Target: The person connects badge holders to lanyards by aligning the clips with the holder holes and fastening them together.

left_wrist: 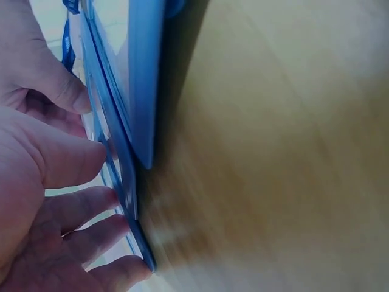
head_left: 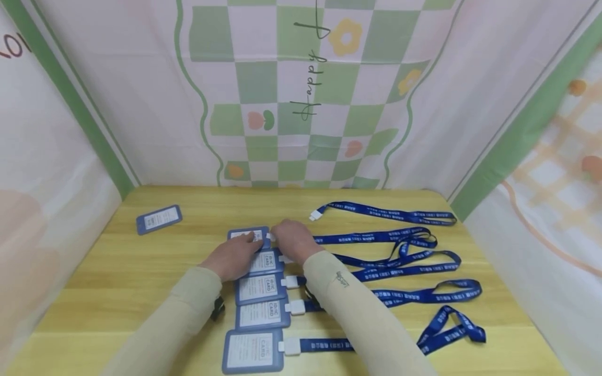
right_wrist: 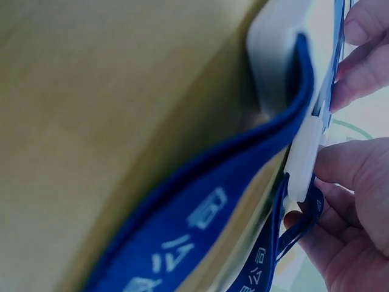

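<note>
Several blue-framed ID card holders (head_left: 258,290) lie in an overlapping column, most visibly joined by white clips (head_left: 297,307) to blue lanyards. At the far end of the column, my left hand (head_left: 235,256) holds the farthest card holder (head_left: 240,234), thumb on its face and fingers along its edge. My right hand (head_left: 295,240) is just right of it, pinching the white clip (right_wrist: 302,158) of that holder's lanyard (head_left: 352,237) between thumb and fingers. In the right wrist view, the lanyard's strap curls beside those fingertips. The exact join between clip and holder is partly hidden.
A loose card holder (head_left: 160,218) lies at the back left of the wooden table (head_left: 117,292). One separate lanyard (head_left: 385,211) with a white clip lies at the back right. Other straps spread rightward, some looped or crossing. Printed curtains (head_left: 301,94) stand behind and on both sides.
</note>
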Available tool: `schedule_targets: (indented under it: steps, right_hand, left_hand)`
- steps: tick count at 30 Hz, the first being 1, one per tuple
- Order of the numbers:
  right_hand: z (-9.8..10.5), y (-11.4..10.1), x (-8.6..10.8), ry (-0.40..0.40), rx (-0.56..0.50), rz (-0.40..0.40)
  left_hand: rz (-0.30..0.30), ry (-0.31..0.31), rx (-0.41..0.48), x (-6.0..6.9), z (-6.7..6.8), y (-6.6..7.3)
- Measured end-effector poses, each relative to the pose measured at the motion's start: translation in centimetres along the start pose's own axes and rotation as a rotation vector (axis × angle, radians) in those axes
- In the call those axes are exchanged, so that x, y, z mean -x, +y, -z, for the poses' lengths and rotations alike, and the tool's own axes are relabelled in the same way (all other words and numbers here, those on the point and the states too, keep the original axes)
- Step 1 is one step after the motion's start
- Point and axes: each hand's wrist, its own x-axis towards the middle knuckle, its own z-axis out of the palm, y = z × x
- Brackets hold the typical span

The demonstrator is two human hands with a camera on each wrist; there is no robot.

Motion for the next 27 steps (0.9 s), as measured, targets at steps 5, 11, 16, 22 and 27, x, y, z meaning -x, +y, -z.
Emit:
schedule_targets:
  steps: [5, 11, 16, 22, 27]
  right_hand:
    - [-0.12, 0.09, 0.10, 0.012, -0.008, 0.012]
    - [-0.29, 0.27, 0.13, 0.021, -0.047, 0.001]
    - [-0.12, 0.57, -0.13, 0.000, -0.053, 0.019]
    - [0.27, 0.85, -0.68, -0.050, 0.001, 0.050]
    - [0.27, 0.74, -0.65, -0.038, -0.003, 0.049]
  left_hand:
    - [-0.003, -0.002, -0.017, 0.02, -0.18, 0.04]
    - [0.001, -0.009, -0.007, 0.00, -0.02, 0.15]
    - [0.005, -0.016, -0.003, -0.14, 0.16, 0.00]
    - [-0.029, -0.004, -0.022, -0.16, 0.13, -0.22]
    - [-0.028, -0.006, -0.011, -0.10, 0.07, -0.26]
